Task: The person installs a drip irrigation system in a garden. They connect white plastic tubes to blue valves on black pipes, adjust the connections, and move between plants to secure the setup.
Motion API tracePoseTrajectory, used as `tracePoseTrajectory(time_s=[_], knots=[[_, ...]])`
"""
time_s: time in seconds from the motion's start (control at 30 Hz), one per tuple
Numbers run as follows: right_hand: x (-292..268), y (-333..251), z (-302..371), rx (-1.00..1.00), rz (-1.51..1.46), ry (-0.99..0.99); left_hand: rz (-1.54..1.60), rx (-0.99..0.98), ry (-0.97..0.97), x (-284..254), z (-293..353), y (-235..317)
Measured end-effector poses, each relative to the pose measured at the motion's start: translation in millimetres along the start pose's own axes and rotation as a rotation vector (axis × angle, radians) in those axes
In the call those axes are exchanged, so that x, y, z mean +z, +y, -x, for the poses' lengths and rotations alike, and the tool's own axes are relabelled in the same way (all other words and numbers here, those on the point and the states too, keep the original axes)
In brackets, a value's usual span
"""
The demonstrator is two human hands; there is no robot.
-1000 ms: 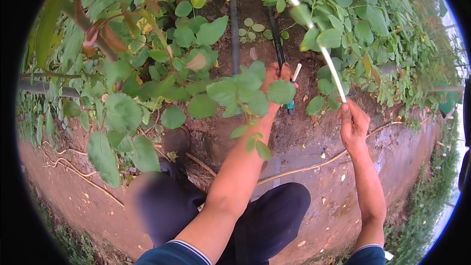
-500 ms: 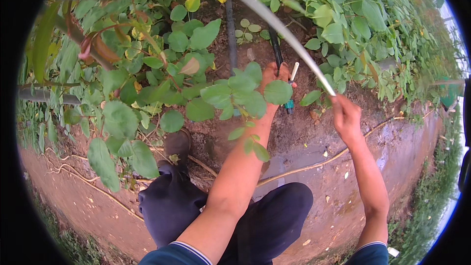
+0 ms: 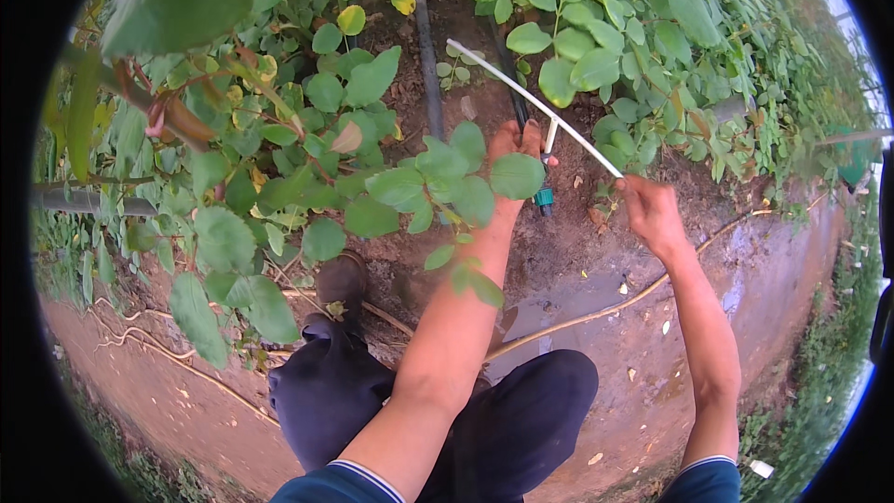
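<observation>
A slim, straight white rod (image 3: 534, 103) is gripped near its lower end by the right hand (image 3: 657, 216), right of center, its long axis slanting toward the upper left. Near center, a smooth black hose (image 3: 520, 108) is clasped by the left hand (image 3: 507, 142), partly hidden by green leaves (image 3: 442, 177); whether a short white stub (image 3: 550, 138) is touched by the rod cannot be told.

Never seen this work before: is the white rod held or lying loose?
Held: the right hand grips the white rod by one end.
</observation>
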State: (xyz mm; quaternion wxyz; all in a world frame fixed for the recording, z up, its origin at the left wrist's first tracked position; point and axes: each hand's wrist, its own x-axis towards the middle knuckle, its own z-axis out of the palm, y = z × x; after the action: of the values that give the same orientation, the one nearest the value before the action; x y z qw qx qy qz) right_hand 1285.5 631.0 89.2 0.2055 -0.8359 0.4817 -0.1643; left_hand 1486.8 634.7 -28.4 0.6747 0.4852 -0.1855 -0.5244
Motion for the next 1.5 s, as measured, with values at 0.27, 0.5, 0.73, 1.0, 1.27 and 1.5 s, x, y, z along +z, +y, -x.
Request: tracePoseTrajectory(time_s=[0.27,0.5,0.73,1.0,1.27,1.5], knots=[[-21.3,2.3,25.4,0.024,-0.203,0.157,0.032,0.024,0.031,-0.1,-4.0,-6.9],[-10.7,3.6,28.4,0.12,-0.303,0.131,0.03,0.012,0.002,-1.0,-1.5,-3.8],[-3.2,-2.8,31.0,0.045,-0.354,0.14,0.014,0.021,-0.015,-0.5,-1.1,-0.5],[1.2,-9.6,27.5,0.088,-0.379,0.152,0.025,0.024,0.01,1.9,0.0,-1.2],[6.9,-16.0,12.3,0.179,-0.3,0.073,0.003,0.03,0.019,1.5,0.7,-0.9],[14.0,-15.1,2.2,0.041,-0.081,0.088,0.015,-0.021,0.011,-0.1,2.3,-0.1]])
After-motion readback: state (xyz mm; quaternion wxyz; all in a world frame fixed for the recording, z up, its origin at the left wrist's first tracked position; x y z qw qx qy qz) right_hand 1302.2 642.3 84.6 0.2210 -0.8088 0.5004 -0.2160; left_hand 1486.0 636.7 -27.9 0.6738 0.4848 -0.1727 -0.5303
